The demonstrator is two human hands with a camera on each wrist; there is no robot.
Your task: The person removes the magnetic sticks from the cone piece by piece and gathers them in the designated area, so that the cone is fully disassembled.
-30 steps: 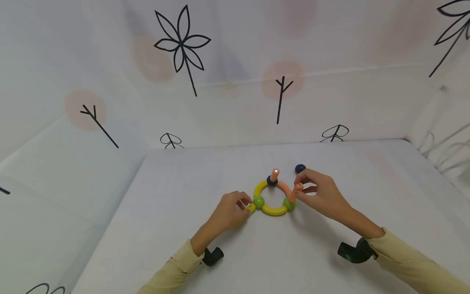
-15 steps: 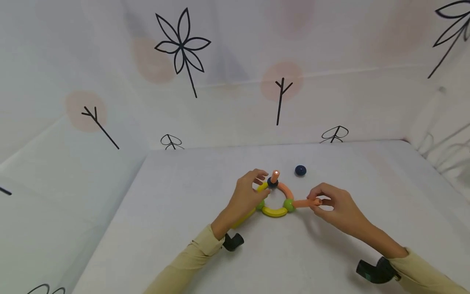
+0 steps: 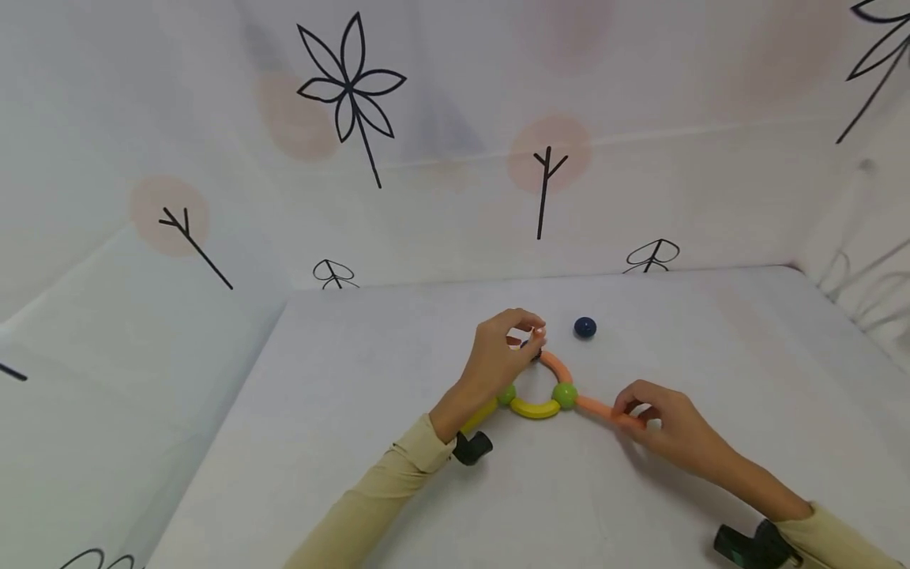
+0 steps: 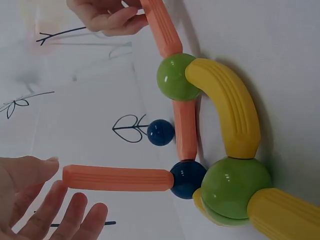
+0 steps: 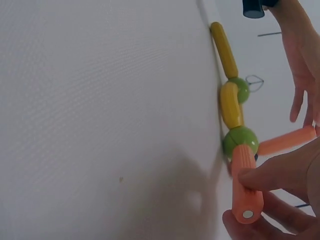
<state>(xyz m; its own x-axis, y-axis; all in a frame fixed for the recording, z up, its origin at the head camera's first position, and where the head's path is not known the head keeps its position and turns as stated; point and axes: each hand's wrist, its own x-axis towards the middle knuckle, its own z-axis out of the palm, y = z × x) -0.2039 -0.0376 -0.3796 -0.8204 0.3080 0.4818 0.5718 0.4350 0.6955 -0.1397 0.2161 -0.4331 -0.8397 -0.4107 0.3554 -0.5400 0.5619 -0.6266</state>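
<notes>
A magnetic building set forms a ring on the white table. Its right green ball (image 3: pixel 565 395) joins a curved yellow piece (image 3: pixel 535 409) and a curved orange piece (image 3: pixel 558 367). My right hand (image 3: pixel 671 427) pinches the outer end of a straight orange rod (image 5: pixel 246 200) stuck to that ball. At the ring's back, another orange rod (image 4: pixel 120 178) stands up from a dark blue ball (image 4: pixel 188 180). Thumb and index finger of my left hand (image 3: pixel 498 356) pinch its free tip. A yellow rod (image 3: pixel 479 412) extends outward from the left green ball (image 4: pixel 235 187), partly hidden behind my left wrist.
Behind the ring lies a loose dark blue ball (image 3: pixel 585 327). Dark wrist cameras hang under both sleeves, the left camera (image 3: pixel 473 448) close to the yellow rod. White cloth (image 3: pixel 441 221) with line-drawn plants encloses the table's back and sides.
My left hand has left the yellow rod and moved up to the upright orange rod. My right hand has swung its orange rod outward and down, to the right of the ring.
</notes>
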